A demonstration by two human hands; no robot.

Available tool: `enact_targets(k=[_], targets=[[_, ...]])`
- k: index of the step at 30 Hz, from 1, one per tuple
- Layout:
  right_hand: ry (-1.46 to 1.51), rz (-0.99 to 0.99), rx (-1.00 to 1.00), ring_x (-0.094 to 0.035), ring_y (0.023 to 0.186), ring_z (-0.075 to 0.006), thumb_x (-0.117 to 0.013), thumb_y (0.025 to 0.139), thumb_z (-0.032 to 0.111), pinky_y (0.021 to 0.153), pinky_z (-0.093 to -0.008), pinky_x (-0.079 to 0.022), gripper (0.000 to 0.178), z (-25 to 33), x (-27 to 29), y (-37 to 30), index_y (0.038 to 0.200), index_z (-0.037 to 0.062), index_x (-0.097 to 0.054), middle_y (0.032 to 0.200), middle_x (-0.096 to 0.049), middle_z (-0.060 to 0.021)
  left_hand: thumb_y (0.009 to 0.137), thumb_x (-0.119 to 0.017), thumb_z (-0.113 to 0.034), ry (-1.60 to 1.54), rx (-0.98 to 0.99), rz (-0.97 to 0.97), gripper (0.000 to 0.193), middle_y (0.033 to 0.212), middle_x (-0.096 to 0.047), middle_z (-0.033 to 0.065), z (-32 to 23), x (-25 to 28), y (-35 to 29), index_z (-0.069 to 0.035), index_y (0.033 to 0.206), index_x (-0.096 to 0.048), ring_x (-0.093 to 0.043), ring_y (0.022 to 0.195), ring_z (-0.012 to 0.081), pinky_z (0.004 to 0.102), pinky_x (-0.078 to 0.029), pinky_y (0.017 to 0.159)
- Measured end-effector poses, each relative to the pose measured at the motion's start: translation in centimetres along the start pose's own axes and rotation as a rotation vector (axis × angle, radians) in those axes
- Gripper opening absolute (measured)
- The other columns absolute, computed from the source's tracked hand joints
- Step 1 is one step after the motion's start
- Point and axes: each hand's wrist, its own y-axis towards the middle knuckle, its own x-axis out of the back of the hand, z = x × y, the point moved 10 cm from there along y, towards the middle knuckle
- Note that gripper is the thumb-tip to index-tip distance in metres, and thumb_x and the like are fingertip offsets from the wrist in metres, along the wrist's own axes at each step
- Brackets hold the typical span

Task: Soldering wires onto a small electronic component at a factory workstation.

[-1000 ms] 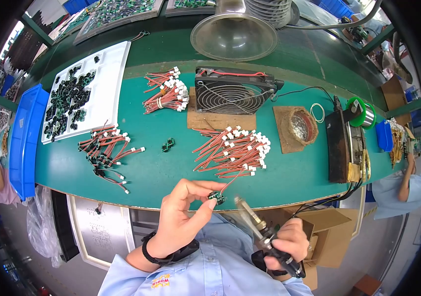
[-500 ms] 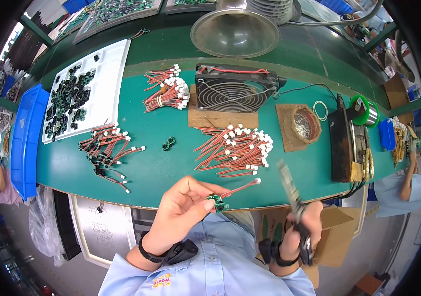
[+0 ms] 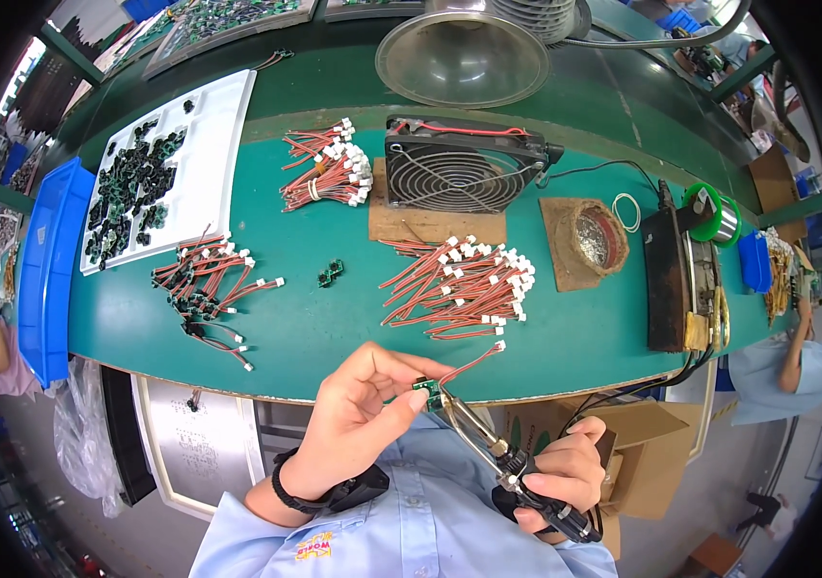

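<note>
Between the thumb and fingers of my left hand is a small green circuit board. A red-and-black wire lead with a white connector runs from the board out to the right. My right hand is closed round the black handle of a soldering iron, which has a thin feed tube alongside its shaft. The iron's tip meets the board's right edge, where the wire ends are; the exact contact is too small to make out. Beyond my hands lies a loose pile of wire leads.
A fan stands behind the pile, with a bundle of leads to its left. Farther left are leads with boards, a white tray and a blue bin. Rightward are a solder-cleaning pot, a black station and a solder reel.
My right hand has swung the soldering iron down and leftward, from pointing upward beside the board to its tip at the board. My left hand holds the board in nearly the same place.
</note>
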Motion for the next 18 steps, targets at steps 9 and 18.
enact_targets(k=[9,18], targets=[[0.013,0.0,-0.015,-0.051,0.06,-0.0136,-0.073,0.063,0.041,0.072,-0.0352,-0.034,0.031,-0.14,-0.04,-0.01,0.084,0.0187,-0.068,0.068,-0.059,0.0033,0.087,-0.051,0.001,0.003,0.01,0.012,0.009,0.109,-0.058,0.0224,0.12,-0.14,0.0,-0.002,0.093,-0.045,-0.057,0.102,0.0221,0.0333,-0.047,0.084],[-0.02,0.0,-0.003,-0.052,0.061,-0.0142,-0.073,0.063,0.041,0.072,-0.0356,-0.034,0.033,-0.18,0.23,-0.27,0.086,0.0176,-0.067,0.069,-0.059,0.0022,0.087,-0.051,0.001,-0.006,0.025,0.004,0.009,0.109,-0.058,0.0222,0.25,-0.16,0.06,-0.002,0.093,-0.045,-0.057,0.101,0.021,0.0317,-0.047,0.083]])
